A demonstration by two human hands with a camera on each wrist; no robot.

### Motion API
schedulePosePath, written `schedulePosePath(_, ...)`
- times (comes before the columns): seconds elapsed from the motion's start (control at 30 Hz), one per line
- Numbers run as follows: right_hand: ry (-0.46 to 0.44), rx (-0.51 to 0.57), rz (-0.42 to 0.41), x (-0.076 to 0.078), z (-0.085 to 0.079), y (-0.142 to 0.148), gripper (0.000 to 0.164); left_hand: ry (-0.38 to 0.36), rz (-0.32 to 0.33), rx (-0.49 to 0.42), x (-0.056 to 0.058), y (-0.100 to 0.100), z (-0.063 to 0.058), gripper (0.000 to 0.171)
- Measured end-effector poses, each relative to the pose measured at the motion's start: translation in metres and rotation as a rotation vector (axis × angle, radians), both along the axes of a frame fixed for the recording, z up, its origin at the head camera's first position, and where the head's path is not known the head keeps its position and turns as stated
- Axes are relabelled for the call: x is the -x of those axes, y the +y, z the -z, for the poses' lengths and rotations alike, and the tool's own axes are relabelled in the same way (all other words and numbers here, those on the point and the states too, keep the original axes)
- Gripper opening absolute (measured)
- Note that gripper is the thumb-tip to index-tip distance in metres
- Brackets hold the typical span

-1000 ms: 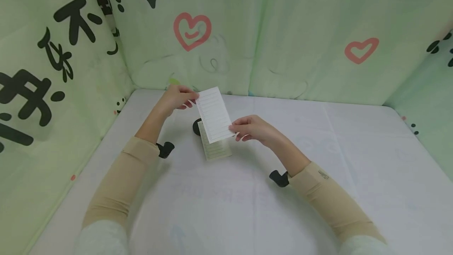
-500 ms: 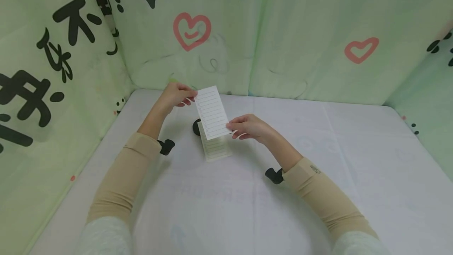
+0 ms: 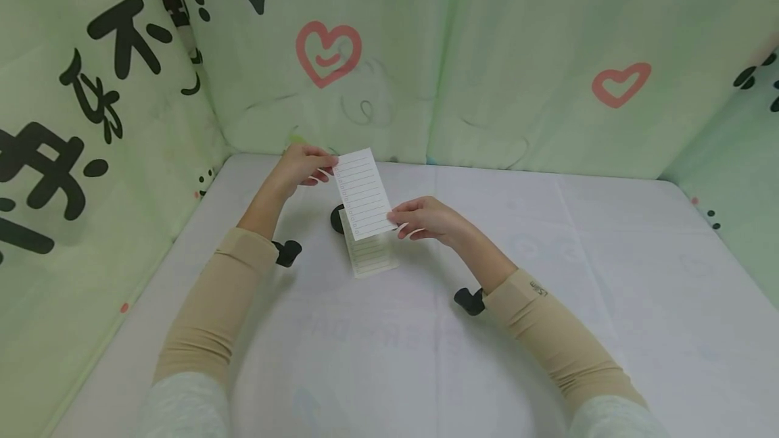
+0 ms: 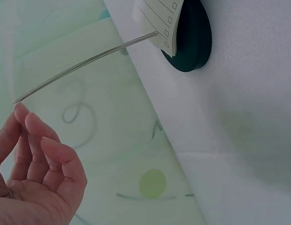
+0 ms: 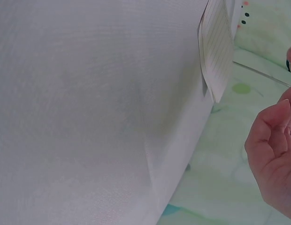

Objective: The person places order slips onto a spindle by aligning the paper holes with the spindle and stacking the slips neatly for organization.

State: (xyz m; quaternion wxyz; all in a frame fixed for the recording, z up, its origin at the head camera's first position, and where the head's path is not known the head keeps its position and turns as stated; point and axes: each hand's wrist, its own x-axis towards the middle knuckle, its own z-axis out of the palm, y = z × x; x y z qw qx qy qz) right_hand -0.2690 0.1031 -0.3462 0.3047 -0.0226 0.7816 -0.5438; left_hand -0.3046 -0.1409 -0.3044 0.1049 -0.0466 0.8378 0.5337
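Observation:
A white lined sheet with small checkboxes (image 3: 363, 193) is held up between both hands; in the left wrist view the sheet (image 4: 84, 64) appears almost edge-on and slightly bowed. My left hand (image 3: 300, 167) pinches its upper left corner between thumb and fingertips. At the lower right corner, my right hand (image 3: 429, 218) pinches it the same way, its other fingers curled loosely. Below the sheet is a pad of cream lined paper (image 3: 371, 263), partly hidden by it and leaning at a slant. The pad's edge (image 5: 216, 54) also shows in the right wrist view.
A round black object (image 4: 197, 42) sits on the table behind the pad. White cloth covers the table (image 3: 377, 357). Green printed curtains (image 3: 517, 53) enclose its back and sides. A black wrist camera (image 3: 470, 301) hangs under the right sleeve, another (image 3: 287, 253) under the left.
Over the last second the sheet and my right hand have shifted slightly up and to the left, and the sheet's angle has changed a little. Since half a second ago almost nothing has moved.

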Motion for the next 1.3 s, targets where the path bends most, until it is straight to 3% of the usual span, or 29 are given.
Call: schedulePosePath(1.3, -0.025, -0.037, -0.021, 0.006, 0.01, -0.003, 0.036, -0.082, -0.077, -0.12, 0.006, 0.006, 0.014, 0.031)
